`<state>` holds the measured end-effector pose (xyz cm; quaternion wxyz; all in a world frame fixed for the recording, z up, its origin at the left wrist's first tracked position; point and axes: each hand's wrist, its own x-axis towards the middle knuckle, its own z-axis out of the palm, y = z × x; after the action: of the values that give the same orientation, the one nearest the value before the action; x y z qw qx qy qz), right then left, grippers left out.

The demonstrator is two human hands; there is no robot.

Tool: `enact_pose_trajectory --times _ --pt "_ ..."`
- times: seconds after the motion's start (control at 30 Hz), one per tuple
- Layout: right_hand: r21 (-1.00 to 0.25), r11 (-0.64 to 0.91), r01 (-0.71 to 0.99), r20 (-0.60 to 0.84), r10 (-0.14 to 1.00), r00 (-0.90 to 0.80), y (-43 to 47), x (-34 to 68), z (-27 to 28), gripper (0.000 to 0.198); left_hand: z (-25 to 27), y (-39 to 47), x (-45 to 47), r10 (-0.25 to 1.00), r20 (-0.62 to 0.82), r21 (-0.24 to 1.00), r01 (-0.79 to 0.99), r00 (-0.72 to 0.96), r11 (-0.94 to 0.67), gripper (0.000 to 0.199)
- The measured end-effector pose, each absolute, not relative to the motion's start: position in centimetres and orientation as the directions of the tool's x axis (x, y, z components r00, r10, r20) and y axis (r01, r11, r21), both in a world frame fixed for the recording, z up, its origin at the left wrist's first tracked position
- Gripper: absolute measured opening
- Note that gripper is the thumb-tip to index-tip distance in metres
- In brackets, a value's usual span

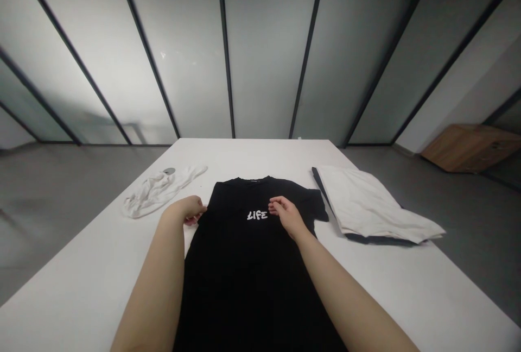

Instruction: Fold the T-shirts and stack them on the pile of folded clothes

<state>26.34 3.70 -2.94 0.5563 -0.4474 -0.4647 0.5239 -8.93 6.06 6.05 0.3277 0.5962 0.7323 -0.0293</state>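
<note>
A black T-shirt (254,270) lies spread out in front of me, collar at the far end, with small white lettering (257,215) on its chest. Its sleeve on the right side lies flat, pointing outward. At the left sleeve's edge, my left hand (194,211) pinches the cloth between thumb and fingers. My right hand (287,216) is over the chest, just right of the lettering. Its fingers are loosely bent and a little apart, with nothing seen in them; whether they touch the cloth I cannot tell.
The shirt lies on a white table (97,265). To the left is a crumpled white garment (152,192) with a small grey round thing (169,170) by it. Folded white cloth (370,200) over dark cloth sits at right. Frosted glass panels (264,48) stand behind.
</note>
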Motion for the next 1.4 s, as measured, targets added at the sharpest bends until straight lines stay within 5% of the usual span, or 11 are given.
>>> enact_pose_trajectory --times 0.27,0.47,0.57,0.8,0.97,1.13,1.4 --pt "-0.982 0.045 -0.181 0.042 0.999 0.021 3.6 26.3 -2.7 0.027 6.7 7.3 -6.7 0.964 -0.261 0.272 0.954 -0.052 0.125 0.011" --pt "-0.987 0.055 -0.154 0.051 0.998 0.031 3.6 26.2 -3.0 0.027 4.6 7.0 -0.4 0.996 -0.020 0.318 0.945 0.086 -0.075 0.036" --pt "-0.991 0.085 -0.105 0.084 0.996 0.018 3.6 26.4 -3.0 0.025 1.7 6.4 2.5 0.979 0.102 0.215 0.957 0.176 -0.194 0.054" --pt "-0.857 0.314 0.407 0.322 0.945 -0.052 2.7 25.9 -2.9 0.020 -1.5 6.0 3.7 0.985 0.058 0.106 0.980 0.165 -0.170 0.067" --pt "-0.709 0.133 0.693 0.280 0.955 0.102 2.3 25.0 -4.7 0.047 -1.1 6.0 3.7 0.985 0.065 0.107 0.981 0.158 -0.164 0.068" --pt "-0.686 0.065 0.724 0.212 0.971 0.113 3.7 26.5 -5.3 0.052 -1.1 6.0 3.7 0.986 0.048 0.109 0.981 0.158 -0.162 0.068" --pt "-0.614 -0.280 0.738 0.151 0.876 0.458 5.2 32.3 -2.7 0.062 -1.1 6.1 3.7 0.986 0.056 0.096 0.982 0.160 -0.165 0.067"
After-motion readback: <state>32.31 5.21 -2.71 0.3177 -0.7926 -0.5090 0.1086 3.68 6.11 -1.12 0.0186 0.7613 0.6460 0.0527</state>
